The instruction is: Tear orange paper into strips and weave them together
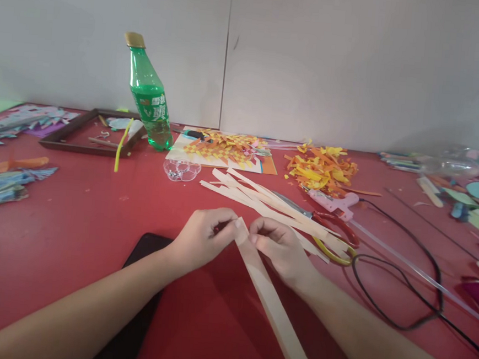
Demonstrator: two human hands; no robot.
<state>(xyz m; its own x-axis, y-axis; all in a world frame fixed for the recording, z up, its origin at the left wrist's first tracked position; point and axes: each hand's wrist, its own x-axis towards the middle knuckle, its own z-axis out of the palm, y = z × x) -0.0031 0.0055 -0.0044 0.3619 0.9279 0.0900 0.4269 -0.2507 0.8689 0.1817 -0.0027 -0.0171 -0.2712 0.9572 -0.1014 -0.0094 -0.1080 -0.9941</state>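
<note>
A long cream paper strip (269, 295) runs from between my hands down toward the lower edge of the view. My left hand (206, 235) pinches its far end between thumb and forefinger. On the strip's right edge, close to that same end, the fingers of my right hand (279, 249) are closed on it. Just beyond my hands lies a loose pile of similar cream strips (258, 197). Scissors with red and yellow handles (335, 256) are partly covered by that pile.
A pink glue gun (337, 202) with a black cord (402, 328) lies at right. Orange and yellow paper scraps (321, 166) are heaped at the back. A green bottle (149, 106) stands beside a brown frame (76, 147). Under my left forearm lies a black flat object (145, 249).
</note>
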